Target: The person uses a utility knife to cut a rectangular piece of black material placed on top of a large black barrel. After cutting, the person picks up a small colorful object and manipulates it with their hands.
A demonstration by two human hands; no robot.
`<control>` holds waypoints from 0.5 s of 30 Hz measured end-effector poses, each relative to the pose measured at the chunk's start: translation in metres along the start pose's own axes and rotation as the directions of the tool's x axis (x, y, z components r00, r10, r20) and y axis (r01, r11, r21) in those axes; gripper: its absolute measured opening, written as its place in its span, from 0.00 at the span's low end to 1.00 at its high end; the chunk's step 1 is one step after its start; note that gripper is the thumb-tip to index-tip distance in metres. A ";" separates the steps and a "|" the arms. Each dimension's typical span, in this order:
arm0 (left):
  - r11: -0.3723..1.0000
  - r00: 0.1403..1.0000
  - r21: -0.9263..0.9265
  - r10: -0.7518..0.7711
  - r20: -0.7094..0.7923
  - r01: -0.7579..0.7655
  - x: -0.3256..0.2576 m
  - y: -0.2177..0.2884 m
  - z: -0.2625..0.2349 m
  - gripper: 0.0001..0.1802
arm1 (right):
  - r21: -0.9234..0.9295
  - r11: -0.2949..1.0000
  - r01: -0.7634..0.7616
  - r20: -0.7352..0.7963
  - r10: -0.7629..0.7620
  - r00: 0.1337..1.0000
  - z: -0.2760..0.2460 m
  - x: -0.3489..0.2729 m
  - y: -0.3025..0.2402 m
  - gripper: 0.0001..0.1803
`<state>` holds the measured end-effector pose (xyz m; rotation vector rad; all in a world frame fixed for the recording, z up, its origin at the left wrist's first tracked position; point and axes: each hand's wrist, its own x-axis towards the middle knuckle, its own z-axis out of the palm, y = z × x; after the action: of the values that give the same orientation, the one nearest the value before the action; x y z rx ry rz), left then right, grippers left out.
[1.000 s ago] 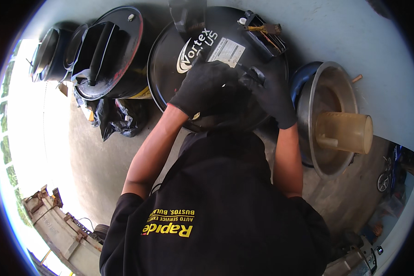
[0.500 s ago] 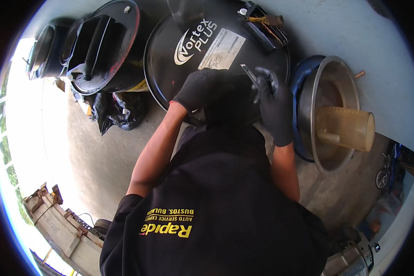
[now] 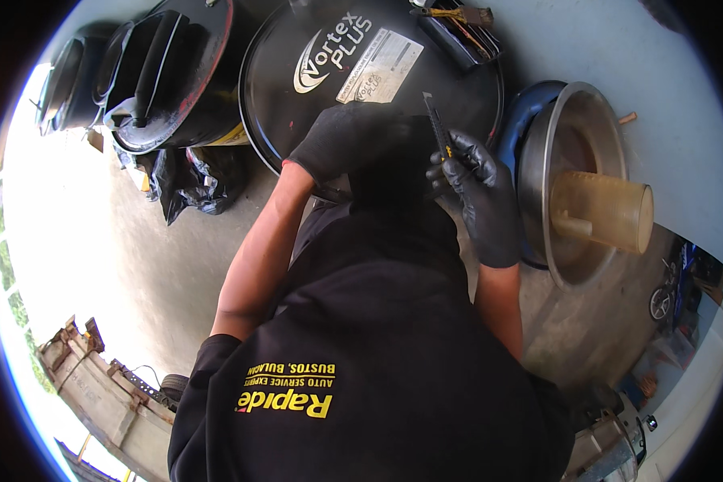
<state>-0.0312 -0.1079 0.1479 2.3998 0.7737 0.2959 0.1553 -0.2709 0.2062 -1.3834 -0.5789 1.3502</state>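
My left hand (image 3: 341, 143), in a black knit glove, is closed near the front of a black drum (image 3: 285, 112). Its fingertips are blurred and merge with a dark item (image 3: 390, 165) just right of it, whose kind I cannot make out. In my right hand (image 3: 484, 193), in a black glove, is a utility knife (image 3: 437, 128), held upright with its blade tip pointing away from me. The blade stands apart from the dark item.
At right, a metal basin (image 3: 550, 153) holds a yellowed plastic measuring jug (image 3: 606, 210). A brush (image 3: 462, 14) lies across a black container (image 3: 466, 44) on the drum. Left stand another drum (image 3: 209, 132) with a black jug on it and a black plastic bag (image 3: 189, 185).
The knife has turned more upright and shows more of its handle above my right hand. My left hand has shifted slightly left and away from me. The whole view has shifted a little.
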 end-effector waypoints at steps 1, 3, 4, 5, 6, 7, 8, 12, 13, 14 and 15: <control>1.000 1.000 -0.001 -0.005 -0.015 0.005 0.001 -0.003 0.000 0.14 | -0.025 1.000 -0.008 -0.021 0.007 1.000 0.002 -0.001 0.000 0.23; 1.000 1.000 -0.003 0.000 -0.031 0.000 -0.004 -0.005 0.000 0.15 | -0.057 0.998 0.009 -0.040 -0.011 0.999 0.003 -0.001 0.003 0.21; 1.000 0.999 -0.007 0.011 -0.032 -0.011 -0.007 -0.003 -0.003 0.16 | -0.067 0.997 0.033 -0.040 -0.036 0.999 0.003 -0.002 0.007 0.19; 1.000 0.999 -0.010 0.022 -0.034 -0.022 -0.009 0.000 -0.007 0.17 | -0.077 0.995 0.058 -0.039 -0.061 0.997 0.004 -0.002 0.010 0.18; 1.000 1.000 0.027 -0.011 0.002 0.011 -0.009 0.002 -0.012 0.17 | -0.084 0.996 0.043 -0.060 -0.049 0.997 0.005 -0.001 0.009 0.17; 0.997 0.999 0.066 -0.044 0.032 0.042 -0.006 0.009 -0.024 0.16 | -0.094 0.995 0.032 -0.080 -0.040 0.996 0.007 0.002 0.007 0.17; 0.992 0.995 0.105 -0.077 0.062 0.071 -0.005 0.013 -0.029 0.15 | -0.104 0.994 0.022 -0.101 -0.032 0.994 0.009 0.003 0.005 0.16; 0.987 0.997 0.139 -0.079 0.019 0.076 -0.011 -0.001 -0.023 0.14 | -0.305 0.951 0.041 -0.165 -0.095 0.982 0.024 -0.002 0.000 0.16; 0.990 0.998 0.127 -0.060 -0.001 0.059 -0.012 -0.001 -0.020 0.14 | -0.405 0.913 0.046 -0.162 -0.121 0.979 0.028 -0.004 -0.001 0.17; 0.992 0.999 0.115 -0.040 -0.020 0.042 -0.014 -0.002 -0.019 0.14 | -0.500 0.865 0.049 -0.157 -0.146 0.977 0.033 -0.005 -0.001 0.17; 0.992 0.999 0.121 -0.045 -0.011 0.046 -0.014 -0.002 -0.018 0.14 | -0.655 0.739 0.156 -0.131 -0.315 0.940 0.039 -0.006 0.002 0.18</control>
<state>-0.0504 -0.1067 0.1607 2.4913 0.8715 0.2477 0.1180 -0.2636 0.2153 -1.9057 -1.0822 0.7744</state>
